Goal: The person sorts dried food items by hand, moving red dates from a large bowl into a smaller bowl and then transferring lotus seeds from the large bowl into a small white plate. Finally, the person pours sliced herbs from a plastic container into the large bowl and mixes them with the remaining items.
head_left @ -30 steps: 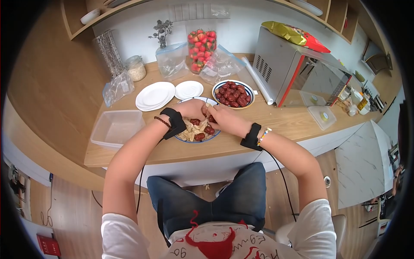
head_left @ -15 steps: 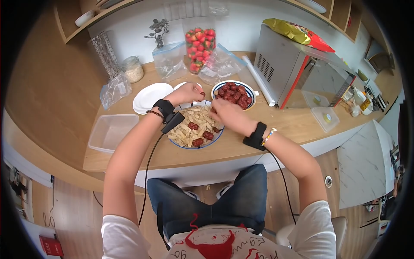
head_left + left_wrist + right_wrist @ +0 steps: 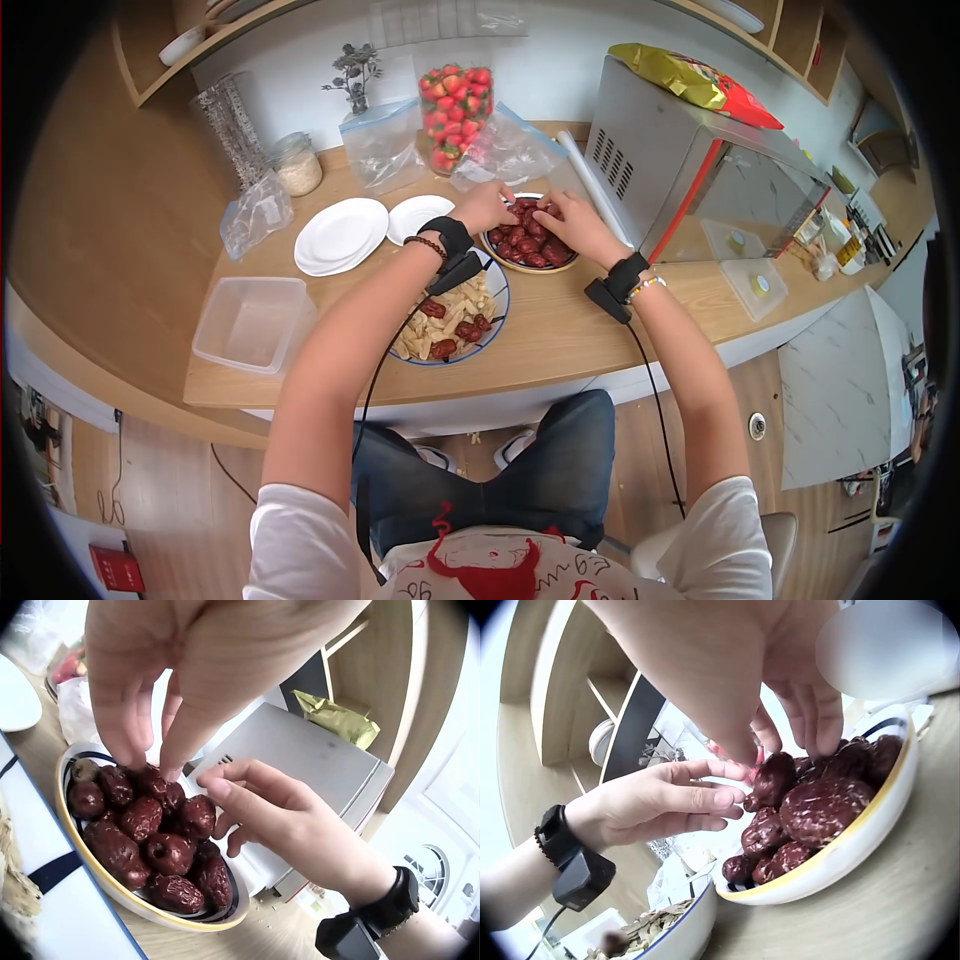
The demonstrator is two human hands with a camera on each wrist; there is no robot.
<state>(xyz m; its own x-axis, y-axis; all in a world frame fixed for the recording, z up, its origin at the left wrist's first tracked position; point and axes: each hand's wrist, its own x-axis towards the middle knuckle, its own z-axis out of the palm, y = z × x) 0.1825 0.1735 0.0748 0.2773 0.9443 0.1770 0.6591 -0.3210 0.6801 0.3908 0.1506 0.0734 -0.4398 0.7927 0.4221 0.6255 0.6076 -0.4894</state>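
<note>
Red dates (image 3: pixel 530 240) fill a bowl with a yellow rim (image 3: pixel 120 894). Over its left part, the left hand (image 3: pixel 485 208) reaches down, thumb and fingertips touching dates in the left wrist view. The right hand (image 3: pixel 580 228) comes in from the right; in the right wrist view its fingertips touch dates (image 3: pixel 774 778). The fingers of both hands are extended or slightly bent, and no date is lifted. Nearer the body, a blue-rimmed dish (image 3: pixel 502 300) holds pale dried slices (image 3: pixel 475 295) with several dates on top, partly hidden by the left wrist.
White plates (image 3: pixel 340 235) and a clear plastic box (image 3: pixel 250 325) lie to the left. Behind stand a lidded jar (image 3: pixel 297 165), clear bags (image 3: pixel 385 155) and a container of strawberries (image 3: pixel 455 115). A microwave (image 3: pixel 665 150) and a long roll (image 3: pixel 592 185) are on the right.
Both hands have moved from the dish of slices to the bowl of dates. The date in the left fingers half a second ago is no longer seen there. The head view has shifted slightly.
</note>
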